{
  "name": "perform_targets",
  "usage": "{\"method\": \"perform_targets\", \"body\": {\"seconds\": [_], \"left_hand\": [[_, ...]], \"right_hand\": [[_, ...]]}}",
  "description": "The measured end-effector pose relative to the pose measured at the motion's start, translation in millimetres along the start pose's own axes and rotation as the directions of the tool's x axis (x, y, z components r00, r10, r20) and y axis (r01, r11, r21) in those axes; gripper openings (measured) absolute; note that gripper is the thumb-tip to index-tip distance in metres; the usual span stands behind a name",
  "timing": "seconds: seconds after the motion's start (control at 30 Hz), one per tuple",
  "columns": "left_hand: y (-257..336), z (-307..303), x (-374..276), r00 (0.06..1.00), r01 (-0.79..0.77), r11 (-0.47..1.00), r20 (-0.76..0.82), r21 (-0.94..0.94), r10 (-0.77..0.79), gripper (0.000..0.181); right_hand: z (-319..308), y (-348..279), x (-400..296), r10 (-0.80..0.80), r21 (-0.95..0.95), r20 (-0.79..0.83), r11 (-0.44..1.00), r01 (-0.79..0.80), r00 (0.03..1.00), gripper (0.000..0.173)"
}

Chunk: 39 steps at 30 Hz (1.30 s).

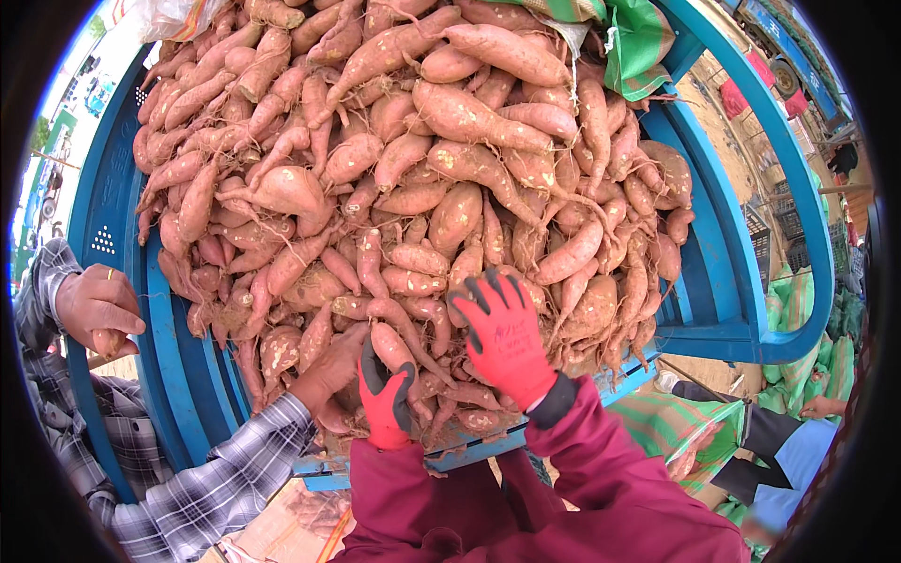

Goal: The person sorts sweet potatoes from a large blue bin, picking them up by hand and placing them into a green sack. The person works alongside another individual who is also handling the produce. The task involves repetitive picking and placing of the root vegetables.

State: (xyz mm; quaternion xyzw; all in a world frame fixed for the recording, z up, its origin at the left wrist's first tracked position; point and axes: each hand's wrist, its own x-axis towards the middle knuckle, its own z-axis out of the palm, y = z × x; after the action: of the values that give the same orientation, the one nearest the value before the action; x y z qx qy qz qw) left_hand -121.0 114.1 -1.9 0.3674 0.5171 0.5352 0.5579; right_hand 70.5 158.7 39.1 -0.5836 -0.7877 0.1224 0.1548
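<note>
A large heap of reddish sweet potatoes (457,119), with roots and soil on them, fills a blue metal truck bed (718,338). My left hand (387,397), in a red glove with dark fingers, is at the heap's near edge, its thumb and fingers around the lower part of a sweet potato (391,346). To its right, my right hand (505,331), gloved the same way, rests palm down on the heap with its fingers spread. Whether its fingertips grip a sweet potato underneath cannot be seen.
At the left a co-worker in a plaid shirt (211,478) reaches one bare hand (334,369) into the heap beside my left hand; the other (105,310) holds a sweet potato. A green striped sack (676,422) with sweet potatoes and another person stand at lower right.
</note>
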Motion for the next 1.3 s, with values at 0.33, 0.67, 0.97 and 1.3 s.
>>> {"method": "perform_targets", "body": {"seconds": [0.33, 0.67, 0.97, 1.3], "left_hand": [[-25.9, 9.7, -36.4, 0.915, 0.066, 0.488, -0.247, 0.87, 0.318, 0.075], [7.2, 54.1, -65.9, 0.969, 0.001, 0.835, -0.206, -0.551, -0.136, 0.055], [-31.8, -3.2, -82.1, 0.885, 0.275, 0.339, 0.099, -0.9, -0.454, 0.047], [-29.4, -15.8, -65.8, 0.995, -0.077, 0.546, -0.101, -0.835, -0.015, 0.053]], "right_hand": [[12.0, 45.9, 59.3, -0.27, -0.29, 0.33, 0.883, 0.369, 0.905, 0.056], [-4.3, 6.6, -1.7, -0.146, 0.439, 0.252, 0.898, 0.021, 0.957, 0.063], [72.7, 2.6, 27.7, 0.246, 0.359, 0.267, 0.872, -0.333, 0.932, 0.07], [-16.5, -46.9, -53.0, -0.187, 0.59, 0.114, 0.803, 0.085, 0.976, 0.058]]}}
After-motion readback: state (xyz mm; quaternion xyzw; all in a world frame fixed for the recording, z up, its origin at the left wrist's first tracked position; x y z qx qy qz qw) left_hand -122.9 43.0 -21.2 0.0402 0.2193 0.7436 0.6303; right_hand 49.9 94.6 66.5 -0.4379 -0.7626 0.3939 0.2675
